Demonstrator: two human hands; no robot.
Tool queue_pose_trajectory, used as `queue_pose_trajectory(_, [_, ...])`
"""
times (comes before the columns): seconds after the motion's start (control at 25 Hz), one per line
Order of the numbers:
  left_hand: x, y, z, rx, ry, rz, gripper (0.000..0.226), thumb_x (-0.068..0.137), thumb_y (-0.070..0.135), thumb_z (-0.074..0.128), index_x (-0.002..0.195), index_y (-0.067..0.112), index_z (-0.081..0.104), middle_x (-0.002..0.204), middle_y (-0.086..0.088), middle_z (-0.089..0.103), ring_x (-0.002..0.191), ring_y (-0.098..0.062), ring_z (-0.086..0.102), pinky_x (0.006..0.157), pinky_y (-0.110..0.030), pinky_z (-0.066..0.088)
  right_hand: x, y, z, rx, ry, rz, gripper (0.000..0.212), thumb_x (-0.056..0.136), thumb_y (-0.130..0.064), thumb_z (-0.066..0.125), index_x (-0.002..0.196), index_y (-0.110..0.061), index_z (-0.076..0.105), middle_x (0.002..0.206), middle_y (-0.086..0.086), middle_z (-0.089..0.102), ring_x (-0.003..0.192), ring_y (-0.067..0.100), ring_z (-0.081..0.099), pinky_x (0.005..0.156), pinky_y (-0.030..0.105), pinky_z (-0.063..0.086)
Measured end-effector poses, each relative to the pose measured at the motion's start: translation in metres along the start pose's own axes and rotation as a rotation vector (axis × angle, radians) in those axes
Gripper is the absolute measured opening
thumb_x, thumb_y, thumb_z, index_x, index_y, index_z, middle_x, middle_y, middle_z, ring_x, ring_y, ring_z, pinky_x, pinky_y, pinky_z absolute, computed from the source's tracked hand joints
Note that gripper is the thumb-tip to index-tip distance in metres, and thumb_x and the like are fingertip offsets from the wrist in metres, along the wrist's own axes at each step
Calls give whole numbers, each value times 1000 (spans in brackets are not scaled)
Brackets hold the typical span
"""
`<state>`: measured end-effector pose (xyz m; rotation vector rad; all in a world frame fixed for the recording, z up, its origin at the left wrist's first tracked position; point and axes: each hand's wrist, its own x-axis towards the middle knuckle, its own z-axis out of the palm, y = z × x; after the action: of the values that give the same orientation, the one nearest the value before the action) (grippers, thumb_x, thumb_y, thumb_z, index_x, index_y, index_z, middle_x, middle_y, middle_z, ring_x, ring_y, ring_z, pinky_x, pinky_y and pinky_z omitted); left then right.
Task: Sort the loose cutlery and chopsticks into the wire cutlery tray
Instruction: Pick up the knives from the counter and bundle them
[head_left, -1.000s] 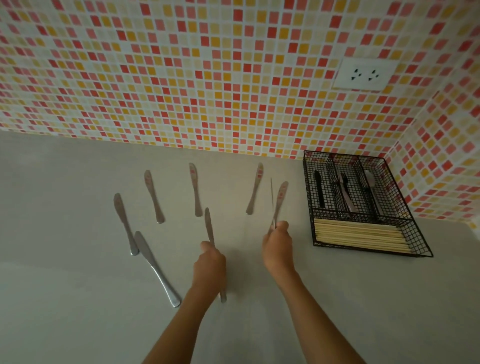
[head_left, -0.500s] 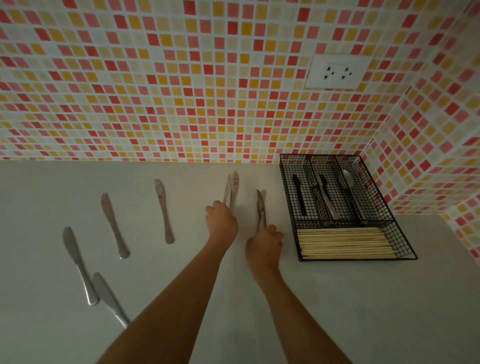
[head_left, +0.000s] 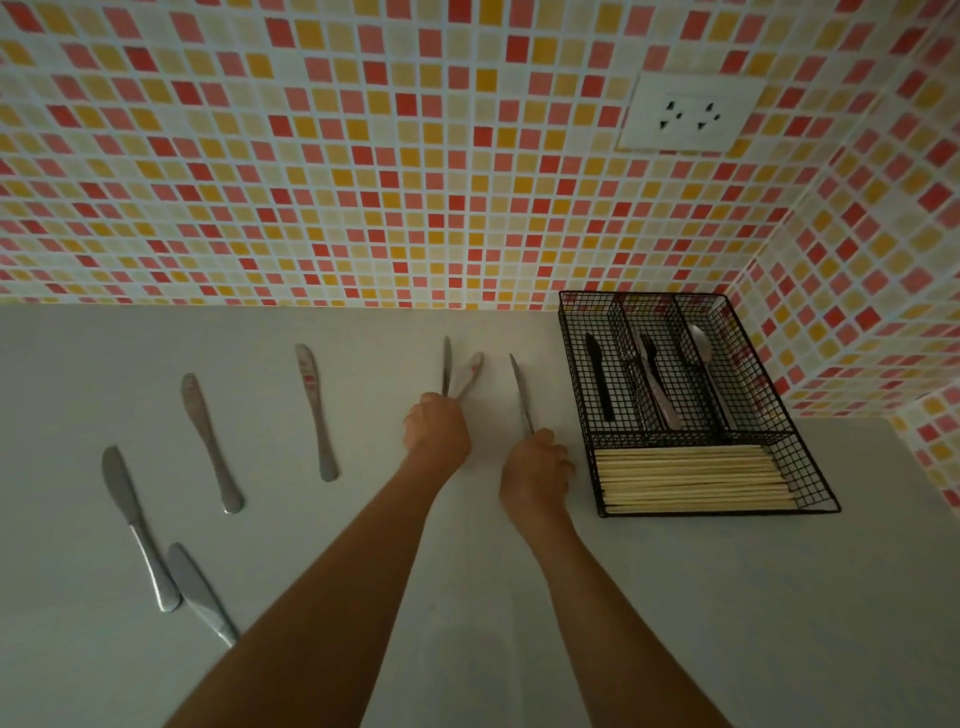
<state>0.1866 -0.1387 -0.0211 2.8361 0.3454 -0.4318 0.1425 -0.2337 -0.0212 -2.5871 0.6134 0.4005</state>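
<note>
My left hand grips two metal table knives, their blades fanning out above the fist. My right hand grips one table knife by its handle, blade pointing away, just left of the black wire cutlery tray. The tray's front compartment is full of pale chopsticks; its three back slots hold a black knife, forks and a spoon. Several more knives lie loose on the grey counter to the left, among them one in the middle and one further left.
Two overlapping knives lie at the near left of the counter. A tiled wall with a white socket rises behind, and a tiled side wall closes in right of the tray.
My left hand lifted a knife and reached forward to take a second one. My right hand picked its knife off the counter and moved nearer the tray.
</note>
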Motion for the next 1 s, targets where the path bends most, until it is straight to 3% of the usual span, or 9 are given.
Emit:
queue_pose_trajectory(0.12, [-15, -11, -8, -259, -104, -98, 32, 94, 14, 41, 121, -1, 52, 116, -16, 60, 104, -29, 62, 84, -33, 49, -4, -3, -13, 176, -112, 32, 35, 94, 0, 39, 129, 3, 34, 133, 23, 42, 119, 39, 49, 96, 42, 44])
queue_pose_trajectory(0.24, [-44, -33, -14, -595, -154, -233, 30, 94, 11, 37, 117, -4, 48, 93, -19, 62, 73, -28, 63, 49, -28, 41, -14, -9, -13, 289, -170, -14, 35, 98, -7, 23, 130, 1, 35, 132, 24, 48, 118, 40, 50, 95, 39, 45])
queue_pose_trajectory(0.36, [-73, -66, -20, -973, -117, -342, 27, 97, 9, 32, 120, 0, 43, 82, -11, 56, 60, -23, 55, 46, -25, 39, -36, -21, -4, 337, -216, -129, 36, 97, -12, 22, 126, 0, 38, 129, 23, 52, 115, 39, 53, 98, 45, 46])
queue_pose_trajectory(0.44, [-96, -87, -25, -1207, -71, -388, 21, 96, 3, 28, 114, 3, 38, 86, -10, 52, 59, -20, 51, 49, -28, 41, -52, -29, 3, 320, -206, -216, 30, 98, -13, 29, 124, 0, 38, 123, 23, 55, 111, 39, 55, 89, 37, 46])
queue_pose_trajectory(0.64, [-140, -152, -17, -1193, 168, -479, 14, 94, 2, 32, 98, 8, 43, 76, -7, 50, 57, -15, 41, 51, -26, 35, -105, -51, 37, 275, -292, -402, 28, 101, -19, 34, 113, 2, 49, 116, 22, 60, 107, 36, 57, 74, 31, 39])
queue_pose_trajectory(0.84, [-148, -234, -21, -779, 438, -705, 24, 89, 21, 46, 91, -1, 56, 83, -15, 58, 72, -29, 52, 63, -33, 41, -163, -57, 79, 221, -459, -430, 24, 92, 0, 35, 114, -1, 42, 121, 18, 57, 110, 34, 57, 87, 33, 45])
queue_pose_trajectory(0.92, [-140, -257, -29, -748, 465, -728, 26, 87, 24, 50, 91, -1, 57, 84, -14, 59, 73, -29, 54, 64, -31, 40, -186, -58, 93, 212, -454, -448, 22, 93, -8, 43, 114, -1, 43, 120, 18, 57, 111, 34, 57, 89, 34, 45])
queue_pose_trajectory(1.0, [-128, -268, -33, -721, 435, -705, 30, 86, 28, 54, 93, -1, 58, 85, -13, 59, 78, -32, 59, 64, -32, 42, -204, -57, 101, 150, -421, -493, 34, 90, -20, 55, 116, -2, 42, 122, 15, 53, 112, 32, 55, 89, 32, 45])
